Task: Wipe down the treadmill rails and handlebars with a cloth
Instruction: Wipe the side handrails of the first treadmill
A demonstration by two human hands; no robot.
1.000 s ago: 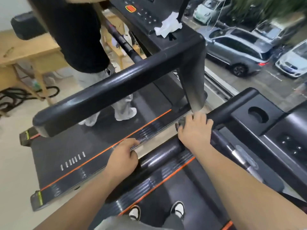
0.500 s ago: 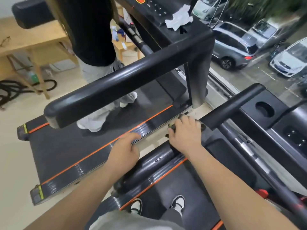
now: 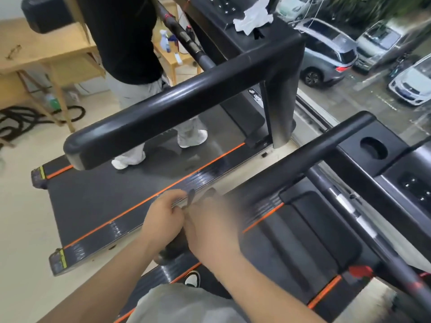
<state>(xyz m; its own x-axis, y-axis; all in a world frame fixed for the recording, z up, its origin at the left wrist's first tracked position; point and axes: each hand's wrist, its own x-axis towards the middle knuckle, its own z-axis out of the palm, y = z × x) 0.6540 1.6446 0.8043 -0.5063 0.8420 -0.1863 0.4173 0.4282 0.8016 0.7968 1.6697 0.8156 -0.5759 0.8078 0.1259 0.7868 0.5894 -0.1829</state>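
Dark material, too blurred to name, shows between the curled fingers of the left hand (image 3: 163, 217) and the right hand (image 3: 210, 227), which are close together at lower centre. I cannot tell whether either hand clamps it. Under them a smooth, rounded black handrail (image 3: 310, 150) runs toward the upper right to the near console (image 3: 349, 145) with its round cup well (image 3: 373, 148). At top centre a crumpled white cloth (image 3: 253, 18) lies on the neighbouring console (image 3: 221, 8), above a glossy rail (image 3: 175, 108).
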